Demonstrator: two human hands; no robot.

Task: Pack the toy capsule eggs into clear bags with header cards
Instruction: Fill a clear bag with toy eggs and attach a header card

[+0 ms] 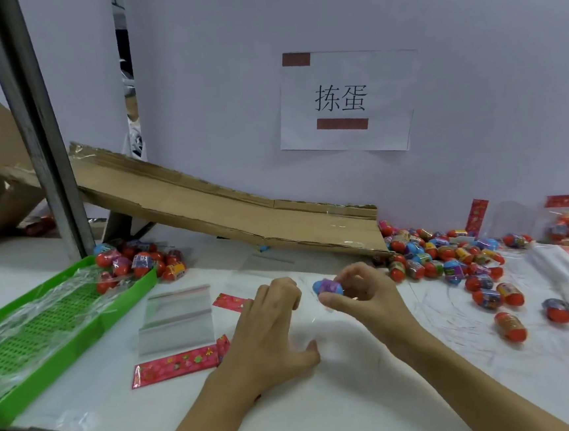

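Now | your right hand (359, 294) pinches the blue egg (327, 288) mid-frame | left hand (268, 323) loose, fingers curled, maybe on a clear bag | slide egg in slowly

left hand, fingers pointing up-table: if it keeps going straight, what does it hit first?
Probably bare table first, then the low end of the cardboard ramp beyond it. The left hand points away toward the wall; depth is hard to judge from this view.

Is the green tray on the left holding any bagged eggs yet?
No bagged eggs show in the green tray; only crumpled clear film lies in it. Packed bags sit just beyond its far end.
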